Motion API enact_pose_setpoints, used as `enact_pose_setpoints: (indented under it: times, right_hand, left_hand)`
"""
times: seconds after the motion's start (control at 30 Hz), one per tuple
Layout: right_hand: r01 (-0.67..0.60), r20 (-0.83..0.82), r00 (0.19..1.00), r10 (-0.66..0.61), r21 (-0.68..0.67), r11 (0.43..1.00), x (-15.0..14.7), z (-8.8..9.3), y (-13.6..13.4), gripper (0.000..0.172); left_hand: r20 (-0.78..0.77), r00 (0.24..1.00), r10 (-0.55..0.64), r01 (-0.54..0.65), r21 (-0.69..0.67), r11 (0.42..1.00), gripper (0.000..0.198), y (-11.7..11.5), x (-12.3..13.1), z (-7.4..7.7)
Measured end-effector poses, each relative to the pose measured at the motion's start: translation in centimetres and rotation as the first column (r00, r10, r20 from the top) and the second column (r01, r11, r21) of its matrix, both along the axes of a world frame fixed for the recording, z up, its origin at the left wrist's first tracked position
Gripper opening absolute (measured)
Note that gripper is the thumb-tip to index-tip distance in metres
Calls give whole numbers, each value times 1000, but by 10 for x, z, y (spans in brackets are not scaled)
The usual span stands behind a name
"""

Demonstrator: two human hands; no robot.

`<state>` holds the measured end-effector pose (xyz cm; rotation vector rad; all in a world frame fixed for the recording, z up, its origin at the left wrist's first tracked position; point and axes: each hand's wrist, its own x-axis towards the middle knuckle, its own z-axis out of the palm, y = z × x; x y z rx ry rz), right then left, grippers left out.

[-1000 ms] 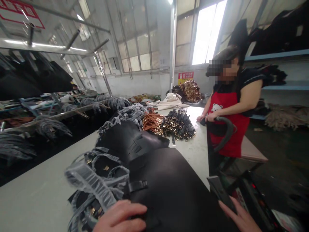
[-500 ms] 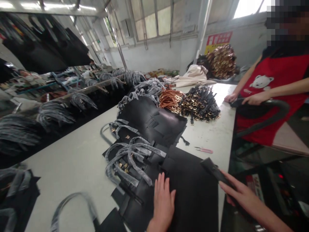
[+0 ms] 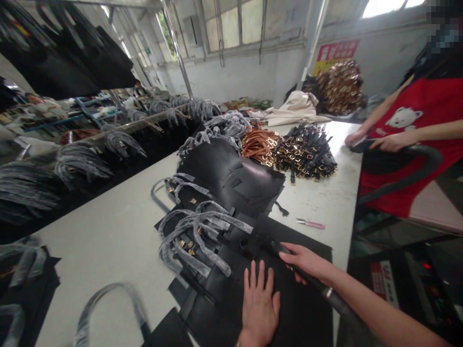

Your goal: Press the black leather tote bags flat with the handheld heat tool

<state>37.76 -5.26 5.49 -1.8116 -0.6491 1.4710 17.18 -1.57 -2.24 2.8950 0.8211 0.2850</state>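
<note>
Curling right fingers [image 3: 300, 258] around strap [image 3: 336, 301], left fingers [image 3: 261, 279] spread on leather [image 3: 304, 308]

The bare left hand [image 3: 259, 306] lies flat and palm down with its fingers [image 3: 261, 277] spread wide, while the bare right forearm [image 3: 383, 313] reaches in from the lower right, ending in a bare right hand [image 3: 304, 262] curled closed, fingers bent inward
</note>
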Motion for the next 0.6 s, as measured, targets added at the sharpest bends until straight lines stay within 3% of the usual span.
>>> enact_pose_setpoints:
  times: [0.37,0.6]
  right_hand:
    - [78,153,983,-101,150,986,-16,-9,26,54]
    - [29,214,974,-74,206,978,-10,18,6,56]
  left_hand:
    - [45,999,-23,23,16,1000,52,0,4,-4]
    - [34,999,-42,40,45,998,51,-9,-3,-2]
